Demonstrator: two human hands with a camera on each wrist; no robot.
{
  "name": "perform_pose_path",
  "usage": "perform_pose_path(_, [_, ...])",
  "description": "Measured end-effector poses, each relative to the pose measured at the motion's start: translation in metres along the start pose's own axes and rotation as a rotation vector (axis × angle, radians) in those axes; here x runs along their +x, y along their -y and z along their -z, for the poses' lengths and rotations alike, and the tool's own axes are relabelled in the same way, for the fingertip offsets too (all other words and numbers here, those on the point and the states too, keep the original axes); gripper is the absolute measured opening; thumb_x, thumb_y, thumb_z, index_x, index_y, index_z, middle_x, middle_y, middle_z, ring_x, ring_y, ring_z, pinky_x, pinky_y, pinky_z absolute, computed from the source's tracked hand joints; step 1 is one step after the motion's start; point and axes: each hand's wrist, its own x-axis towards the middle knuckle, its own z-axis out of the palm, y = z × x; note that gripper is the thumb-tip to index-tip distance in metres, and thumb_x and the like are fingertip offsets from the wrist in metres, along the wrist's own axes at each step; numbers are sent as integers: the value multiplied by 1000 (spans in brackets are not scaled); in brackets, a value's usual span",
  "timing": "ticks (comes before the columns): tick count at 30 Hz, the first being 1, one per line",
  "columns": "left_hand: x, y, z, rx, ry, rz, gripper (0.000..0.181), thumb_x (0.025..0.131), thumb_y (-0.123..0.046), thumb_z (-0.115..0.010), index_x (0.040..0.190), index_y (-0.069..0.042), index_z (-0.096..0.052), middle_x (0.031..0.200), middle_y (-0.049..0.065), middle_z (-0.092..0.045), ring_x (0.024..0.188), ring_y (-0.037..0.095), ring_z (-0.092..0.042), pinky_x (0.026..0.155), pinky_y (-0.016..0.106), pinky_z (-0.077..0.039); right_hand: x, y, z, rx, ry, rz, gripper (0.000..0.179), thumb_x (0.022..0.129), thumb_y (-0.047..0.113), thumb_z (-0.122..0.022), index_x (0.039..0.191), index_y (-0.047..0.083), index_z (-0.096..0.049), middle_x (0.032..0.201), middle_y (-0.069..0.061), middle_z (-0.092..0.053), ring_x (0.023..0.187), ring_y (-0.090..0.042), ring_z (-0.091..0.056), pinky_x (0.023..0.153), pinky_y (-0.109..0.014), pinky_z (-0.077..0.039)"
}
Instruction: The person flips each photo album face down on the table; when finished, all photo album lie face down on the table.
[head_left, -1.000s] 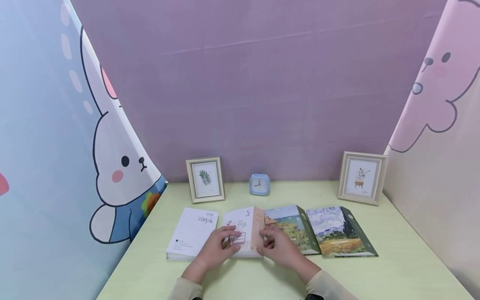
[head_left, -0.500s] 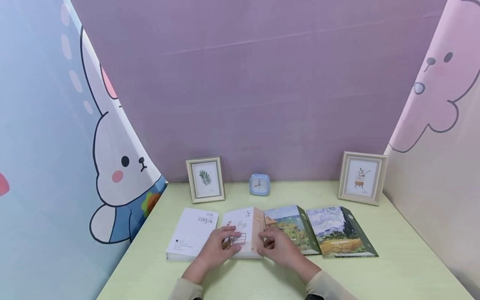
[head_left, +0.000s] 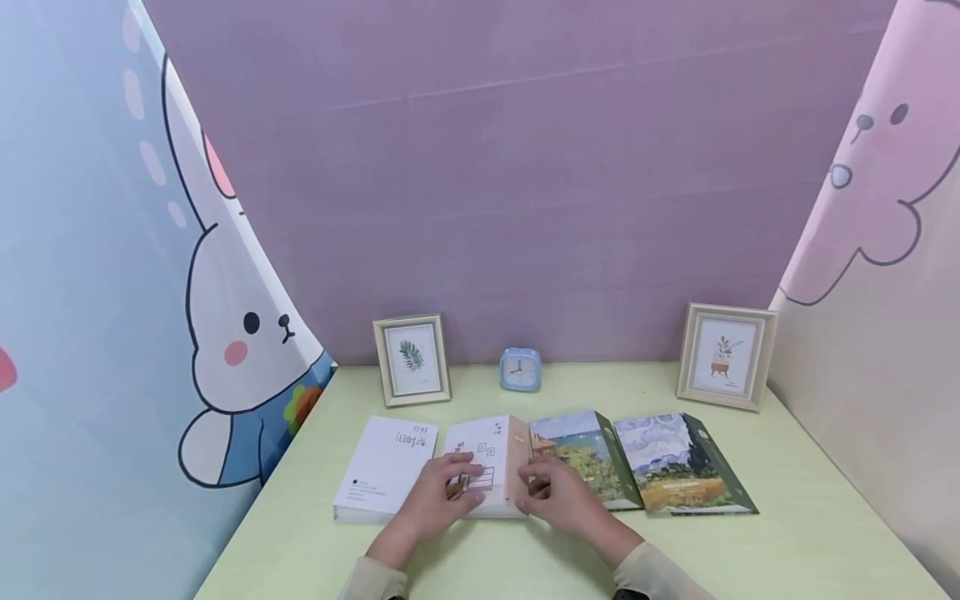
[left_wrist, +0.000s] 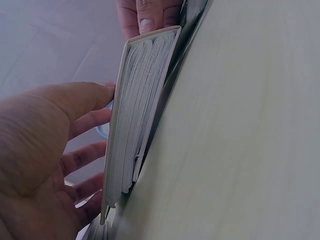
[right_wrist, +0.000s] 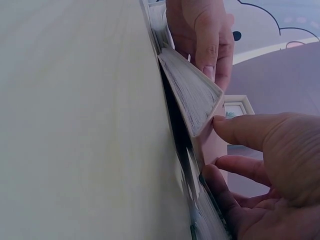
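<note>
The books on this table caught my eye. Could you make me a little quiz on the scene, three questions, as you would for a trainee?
1. How many books lie in the row?
2. The spine that the right hand touches is: a) dark green; b) pale pink; c) blue.
3. True or false: the blue clock stands between the two picture frames.

Key: 1. Four. 2. b. 3. True.
</note>
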Motion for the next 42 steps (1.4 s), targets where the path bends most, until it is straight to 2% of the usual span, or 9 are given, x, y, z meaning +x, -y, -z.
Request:
perform_pose_path(8, [-1,2,-2,61,8,-21,42,90,-36,-83,127,-16,-74,146,12,-59,139,42,-47,114,66,-37,0,-1,-1,-49,7,45,44,84,8,-86,125,-3,-73,139,-24,-58,96,-26,-69,78,-29,-62])
perform_pose_path(21, [-2,1,-3,63,25,7,43,90,-36,-83,128,-18,-74,148,11,-58,141,40,-45,117,65,-35,0,0,-1,-30,13,46,40,84,10,-88,120,0,-75,136,-22,-60,95,-26,-69,77,-30,-63])
perform_pose_path(26, [-1,-1,1,16,20,-2,41,89,-32,-83,126,-15,-74,146,16,-58,139,45,-46,115,69,-34,0,0,0,-37,22,46,39,86,10,-87,121,0,-75,136,-21,-60,97,-24,-69,77,-26,-61])
perform_pose_path(33, [2,-3,8,-33,-12,-15,38,87,-21,-85,122,-13,-75,140,18,-62,137,44,-52,117,69,-32,2,5,-1,-21,5,103,33,87,8,-83,119,2,-76,116,-11,-65,96,-25,-66,77,-27,-61])
perform_pose_path(38, [1,-2,14,-52,-14,18,38,89,-20,-82,125,-11,-73,142,17,-61,137,39,-53,118,64,-35,2,11,1,-19,-15,95,32,90,9,-82,120,3,-74,113,-8,-65,97,-25,-66,78,-27,-61])
perform_pose_path(42, [-1,4,22,-62,-68,37,37,90,-17,-82,125,-10,-73,139,13,-65,134,37,-56,117,62,-37,4,16,2,-29,-10,95,36,90,10,-81,124,1,-72,114,-7,-66,98,-26,-67,80,-29,-61])
